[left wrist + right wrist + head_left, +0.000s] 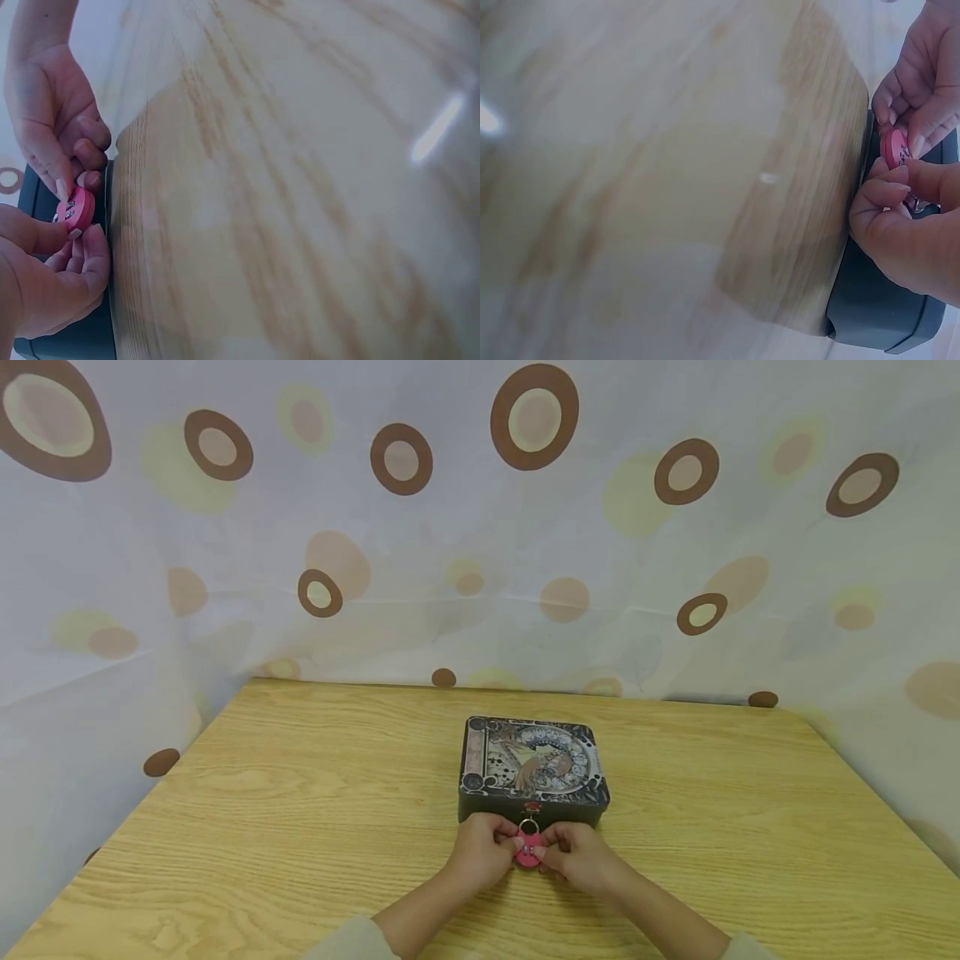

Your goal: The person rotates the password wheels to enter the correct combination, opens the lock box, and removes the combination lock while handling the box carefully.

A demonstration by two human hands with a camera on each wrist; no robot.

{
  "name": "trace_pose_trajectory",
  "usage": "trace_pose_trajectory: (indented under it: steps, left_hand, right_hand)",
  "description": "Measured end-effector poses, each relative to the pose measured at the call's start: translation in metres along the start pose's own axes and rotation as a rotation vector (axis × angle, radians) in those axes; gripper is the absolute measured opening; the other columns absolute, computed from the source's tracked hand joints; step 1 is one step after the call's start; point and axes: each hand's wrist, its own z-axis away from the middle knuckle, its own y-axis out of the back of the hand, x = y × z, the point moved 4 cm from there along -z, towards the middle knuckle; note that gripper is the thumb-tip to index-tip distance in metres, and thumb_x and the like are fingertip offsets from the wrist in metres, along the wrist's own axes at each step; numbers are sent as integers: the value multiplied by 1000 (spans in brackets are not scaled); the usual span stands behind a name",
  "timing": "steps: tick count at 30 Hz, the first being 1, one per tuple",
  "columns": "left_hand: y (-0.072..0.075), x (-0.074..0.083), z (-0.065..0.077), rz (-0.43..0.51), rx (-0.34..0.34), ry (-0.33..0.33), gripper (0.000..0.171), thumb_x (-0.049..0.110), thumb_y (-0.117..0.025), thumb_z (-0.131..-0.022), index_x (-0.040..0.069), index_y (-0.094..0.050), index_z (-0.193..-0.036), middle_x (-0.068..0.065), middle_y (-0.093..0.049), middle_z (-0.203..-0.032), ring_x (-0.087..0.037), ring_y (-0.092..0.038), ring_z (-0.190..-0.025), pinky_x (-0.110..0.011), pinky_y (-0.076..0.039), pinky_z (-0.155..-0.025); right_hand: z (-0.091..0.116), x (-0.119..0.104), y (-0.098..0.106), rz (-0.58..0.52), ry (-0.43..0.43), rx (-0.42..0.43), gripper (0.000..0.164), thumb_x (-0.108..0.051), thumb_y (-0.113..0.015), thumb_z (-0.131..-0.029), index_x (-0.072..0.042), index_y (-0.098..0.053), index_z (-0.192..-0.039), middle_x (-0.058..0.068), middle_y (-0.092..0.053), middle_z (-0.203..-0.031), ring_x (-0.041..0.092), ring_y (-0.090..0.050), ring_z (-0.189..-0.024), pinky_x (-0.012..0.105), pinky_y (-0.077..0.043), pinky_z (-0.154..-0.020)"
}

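Note:
A round pink combination padlock (528,852) with number dials hangs by its metal shackle (528,825) at the front clasp (531,808) of a dark metal box (540,760). The box lid carries an ornate printed picture. From the left, my left hand (482,852) pinches the padlock's edge between thumb and fingers. Opposite it, my right hand (583,858) grips the other edge, its thumb at the dials. In the left wrist view the pink padlock (76,211) sits between both thumbs. The right wrist view shows the padlock (894,148) partly covered by fingers.
The box stands on a wood-grain table (315,777), its dark side wall (877,307) close behind my hands. A white curtain (465,527) with brown and beige circles hangs along the table's back and sides.

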Motion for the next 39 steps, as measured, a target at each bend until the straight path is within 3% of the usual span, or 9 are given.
trace_pose_trajectory:
  steps: [39]
  left_hand:
    - [-1, 2, 1, -33, 27, -30, 5, -4, -64, -79, -9, -65, -78, -12, -63, -68, -7, -48, -58, -18, -41, -49]
  right_hand:
    - [1, -3, 0, 14, 24, -51, 18, -5, -48, -93, 10, -56, -87, 0, -54, -66, 9, -42, -56, 18, -35, -49]
